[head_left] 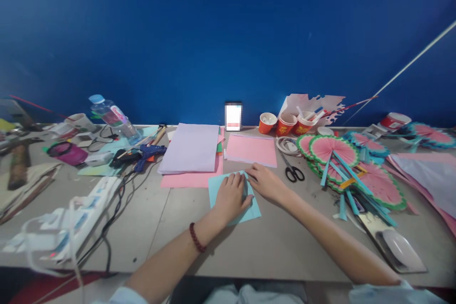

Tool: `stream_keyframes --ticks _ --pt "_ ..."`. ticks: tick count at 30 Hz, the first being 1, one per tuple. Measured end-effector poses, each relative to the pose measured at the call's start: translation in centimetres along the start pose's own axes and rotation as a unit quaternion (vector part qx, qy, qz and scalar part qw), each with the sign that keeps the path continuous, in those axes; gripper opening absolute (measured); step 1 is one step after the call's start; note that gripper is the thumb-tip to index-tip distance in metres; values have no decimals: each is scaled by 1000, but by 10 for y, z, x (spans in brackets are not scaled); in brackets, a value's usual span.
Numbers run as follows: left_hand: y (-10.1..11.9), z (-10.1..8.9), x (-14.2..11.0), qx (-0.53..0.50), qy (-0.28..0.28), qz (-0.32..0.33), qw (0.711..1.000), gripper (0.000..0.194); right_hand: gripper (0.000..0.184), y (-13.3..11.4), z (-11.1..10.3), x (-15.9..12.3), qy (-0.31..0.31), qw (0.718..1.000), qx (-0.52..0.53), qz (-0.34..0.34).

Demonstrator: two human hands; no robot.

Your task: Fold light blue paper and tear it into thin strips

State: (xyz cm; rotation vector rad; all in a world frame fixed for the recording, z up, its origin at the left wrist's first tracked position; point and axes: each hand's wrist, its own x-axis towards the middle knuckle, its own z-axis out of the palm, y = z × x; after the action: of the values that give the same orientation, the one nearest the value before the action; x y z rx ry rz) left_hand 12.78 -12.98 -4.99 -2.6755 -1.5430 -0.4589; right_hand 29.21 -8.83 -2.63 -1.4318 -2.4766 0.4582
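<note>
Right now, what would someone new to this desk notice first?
Probably the green-edged pink fans piled on the right. Next, the light-blue paper in the middle, with the left hand resting on it and the right hand at its far edge. Beyond them, a lit screen stands before the blue wall.

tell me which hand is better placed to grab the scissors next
Probably the right hand: it is at the upper edge of the blue paper, with the scissors close by on its own side. The left hand lies over the paper, farther from them.
</note>
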Motion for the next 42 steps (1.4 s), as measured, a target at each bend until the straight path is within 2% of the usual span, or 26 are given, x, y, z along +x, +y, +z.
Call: stream_keyframes --ticks 4,8,13,20,27,34,39,42 --pt "-2 1 1 -6 -3 -4 1000 61 30 5 8 -7 46 998 -29 -32" --pt "-5 6 2 -11 -1 -3 1000 52 34 11 19 -10 86 992 -66 -70" --pt "-10 8 4 -21 12 -8 1000 34 38 18 22 -12 86 985 -45 -140" --pt "-11 18 2 -16 36 -4 999 39 39 20 23 -14 82 980 -46 -174" --pt "-10 19 2 -11 36 -1 999 38 40 26 27 -12 99 980 -15 -170" --pt "-7 19 4 7 40 4 999 36 36 13 35 -15 132 983 -2 -126" --pt "-15 6 7 -23 33 -24 999 31 36 12 34 -16 129 984 18 -123" --pt "-20 -3 9 -44 43 -42 997 37 35 16 34 -16 133 983 39 -121"
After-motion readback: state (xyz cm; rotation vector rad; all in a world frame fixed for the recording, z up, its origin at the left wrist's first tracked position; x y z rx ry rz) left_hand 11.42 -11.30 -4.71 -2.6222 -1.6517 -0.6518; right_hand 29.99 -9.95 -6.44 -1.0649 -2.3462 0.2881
